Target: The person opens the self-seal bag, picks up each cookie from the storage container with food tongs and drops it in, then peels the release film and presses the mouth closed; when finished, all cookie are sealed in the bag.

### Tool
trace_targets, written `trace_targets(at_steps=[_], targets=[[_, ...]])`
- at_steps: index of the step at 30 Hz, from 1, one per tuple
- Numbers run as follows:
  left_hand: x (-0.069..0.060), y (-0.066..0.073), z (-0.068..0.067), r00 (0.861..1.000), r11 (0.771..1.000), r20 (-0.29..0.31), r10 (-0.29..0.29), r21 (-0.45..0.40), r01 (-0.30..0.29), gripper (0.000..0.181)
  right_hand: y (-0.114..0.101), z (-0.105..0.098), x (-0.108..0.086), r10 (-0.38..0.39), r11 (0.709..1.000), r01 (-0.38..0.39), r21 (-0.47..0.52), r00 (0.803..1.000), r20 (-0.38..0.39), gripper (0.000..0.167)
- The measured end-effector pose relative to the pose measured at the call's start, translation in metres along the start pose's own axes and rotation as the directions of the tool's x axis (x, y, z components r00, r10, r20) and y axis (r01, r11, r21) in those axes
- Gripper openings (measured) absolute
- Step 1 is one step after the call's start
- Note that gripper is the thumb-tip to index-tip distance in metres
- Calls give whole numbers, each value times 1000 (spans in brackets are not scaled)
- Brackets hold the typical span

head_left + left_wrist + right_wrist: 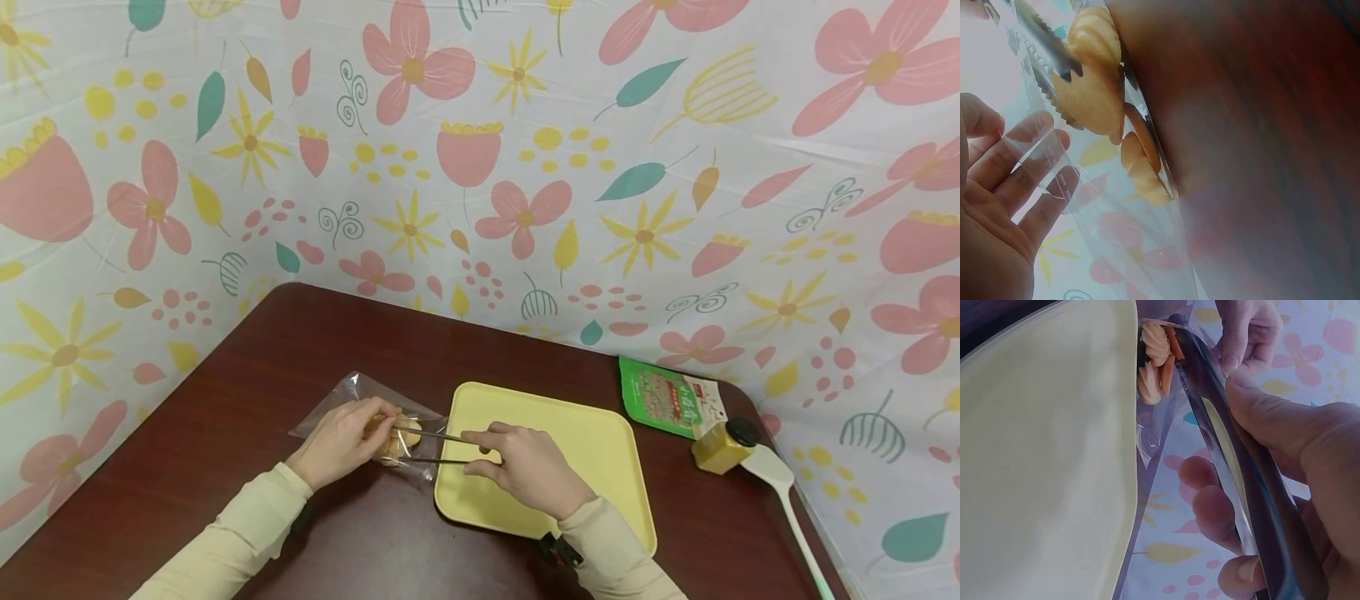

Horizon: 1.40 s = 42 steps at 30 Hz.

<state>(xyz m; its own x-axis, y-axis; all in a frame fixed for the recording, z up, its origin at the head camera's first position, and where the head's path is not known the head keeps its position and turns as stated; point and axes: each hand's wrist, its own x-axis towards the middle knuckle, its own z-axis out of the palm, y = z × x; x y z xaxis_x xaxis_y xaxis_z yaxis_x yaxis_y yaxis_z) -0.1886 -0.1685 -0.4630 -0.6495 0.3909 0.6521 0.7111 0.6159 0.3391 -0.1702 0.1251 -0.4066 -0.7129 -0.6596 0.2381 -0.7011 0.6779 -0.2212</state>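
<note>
My left hand (345,437) pinches the rim of a clear plastic bag (1129,231) between thumb and fingers. Ridged golden cookies (1091,87) lie inside it. My right hand (528,467) holds metal tongs (1235,444), thumb on one arm and fingers on the other. Their toothed tips (1063,65) reach into the bag and overlap a cookie; whether they clamp it I cannot tell. Below the right hand lies a pale yellow tray (600,450), its left edge beside the bag.
Toward the table's right edge lie a green food packet (663,400), a yellow jar with a black lid (720,448) and a white spatula (791,508). A flower-patterned cloth (525,150) hangs behind the dark wooden table (360,542).
</note>
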Motion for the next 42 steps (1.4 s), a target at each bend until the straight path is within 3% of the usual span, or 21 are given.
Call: trace_targets(at_steps=[12, 18, 23, 29, 34, 38, 42], targets=[[0, 1, -1, 1000, 1000, 14, -9, 4, 9, 9, 3, -16, -20, 64, 998, -64, -1, 998, -1, 39], [0, 2, -1, 1000, 1000, 16, -22, 6, 22, 10, 7, -32, -42, 148, 989, -148, 26, 989, 5, 40], [1, 3, -2, 999, 999, 15, -32, 9, 32, 10, 14, -46, -63, 251, 967, -248, 60, 967, -35, 41], [-1, 3, 0, 999, 999, 21, -38, 14, 38, 10, 27, -56, -93, 385, 923, -381, 55, 916, -112, 43], [-1, 3, -1, 999, 999, 22, -40, 22, 39, 10, 37, -61, -117, 483, 876, -478, 73, 860, -165, 41], [0, 4, -1, 999, 999, 22, -43, 16, 42, 10, 43, -63, -134, 568, 822, -563, 84, 798, -204, 40], [-1, 3, -1, 999, 999, 26, -43, 20, 43, 10, 49, -63, -151, 680, 730, -679, 80, 711, -181, 52]])
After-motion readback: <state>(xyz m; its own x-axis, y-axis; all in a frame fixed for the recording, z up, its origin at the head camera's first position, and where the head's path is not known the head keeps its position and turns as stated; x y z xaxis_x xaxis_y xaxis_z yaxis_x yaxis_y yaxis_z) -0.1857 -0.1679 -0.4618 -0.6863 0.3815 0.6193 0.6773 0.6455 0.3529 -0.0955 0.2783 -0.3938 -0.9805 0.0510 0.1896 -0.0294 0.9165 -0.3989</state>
